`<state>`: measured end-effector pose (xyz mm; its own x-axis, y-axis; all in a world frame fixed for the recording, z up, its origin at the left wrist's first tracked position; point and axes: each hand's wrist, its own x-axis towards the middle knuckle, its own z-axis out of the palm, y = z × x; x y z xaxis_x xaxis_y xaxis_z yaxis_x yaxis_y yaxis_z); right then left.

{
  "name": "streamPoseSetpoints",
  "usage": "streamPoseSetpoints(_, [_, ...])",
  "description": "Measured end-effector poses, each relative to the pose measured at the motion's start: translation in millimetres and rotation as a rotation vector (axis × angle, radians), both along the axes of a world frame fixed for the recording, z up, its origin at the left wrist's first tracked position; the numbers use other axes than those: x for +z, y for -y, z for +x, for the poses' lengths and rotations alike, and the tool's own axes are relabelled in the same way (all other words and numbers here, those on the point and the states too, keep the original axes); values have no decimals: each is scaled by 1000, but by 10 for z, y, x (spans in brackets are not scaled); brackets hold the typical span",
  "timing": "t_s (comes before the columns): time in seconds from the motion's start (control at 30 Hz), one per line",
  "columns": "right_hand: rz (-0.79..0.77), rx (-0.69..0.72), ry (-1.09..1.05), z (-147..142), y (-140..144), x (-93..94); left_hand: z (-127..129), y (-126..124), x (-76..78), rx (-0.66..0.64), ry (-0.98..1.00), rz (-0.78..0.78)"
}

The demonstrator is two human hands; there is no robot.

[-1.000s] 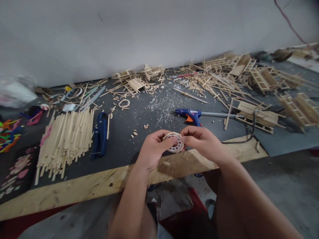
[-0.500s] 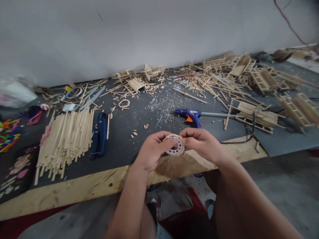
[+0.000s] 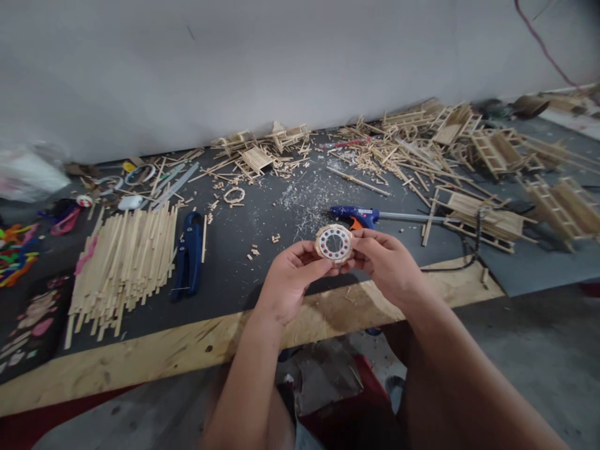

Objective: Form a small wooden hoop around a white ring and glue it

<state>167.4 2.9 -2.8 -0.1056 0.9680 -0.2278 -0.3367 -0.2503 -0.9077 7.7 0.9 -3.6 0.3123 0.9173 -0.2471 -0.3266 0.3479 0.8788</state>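
Both hands pinching the small wooden wheel [image 3: 334, 244] upright over the table edge [image 3: 140, 359], left hand [image 3: 288, 281] and right hand [image 3: 387, 265] fingertips closed on its lower rim, looks like an inspection step, glue gun [image 3: 359, 216] just behind.

Two bare forearms, no sleeves.

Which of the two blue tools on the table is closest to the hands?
The blue glue gun with the orange trigger, lying just behind the hands. The other, a dark blue cutter, lies farther left beside the stick pile.
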Motion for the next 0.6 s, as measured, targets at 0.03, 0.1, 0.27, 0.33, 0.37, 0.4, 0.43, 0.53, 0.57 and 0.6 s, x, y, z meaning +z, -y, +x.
streamPoseSetpoints(0.03, [9, 5, -11, -6, 6, 1, 6, -2, -5, 18, 5, -2])
streamPoseSetpoints(0.1, [40, 38, -16, -19, 20, 1, 17, -5, -7, 48, 8, 0])
streamPoseSetpoints(0.27, [128, 82, 89, -55, 30, -15, 37, -6, -23, 89, -22, 55])
streamPoseSetpoints(0.33, [145, 81, 133, -69, 21, -26, 37, -6, -44, 97, -27, 91])
streamPoseSetpoints(0.37, [145, 89, 153, -77, 16, -29, 37, -6, -54, 99, -29, 106])
streamPoseSetpoints(0.4, [142, 102, 170, -84, 12, -31, 35, -7, -63, 99, -32, 119])
streamPoseSetpoints(0.43, [135, 118, 183, -92, 9, -30, 33, -8, -70, 98, -37, 129])
streamPoseSetpoints(0.53, [114, 143, 210, -114, 7, -19, 27, -11, -81, 98, -60, 152])
streamPoseSetpoints(0.57, [109, 142, 216, -119, 9, -14, 24, -13, -83, 99, -67, 157])
streamPoseSetpoints(0.6, [107, 138, 221, -123, 12, -10, 21, -13, -85, 100, -72, 160])
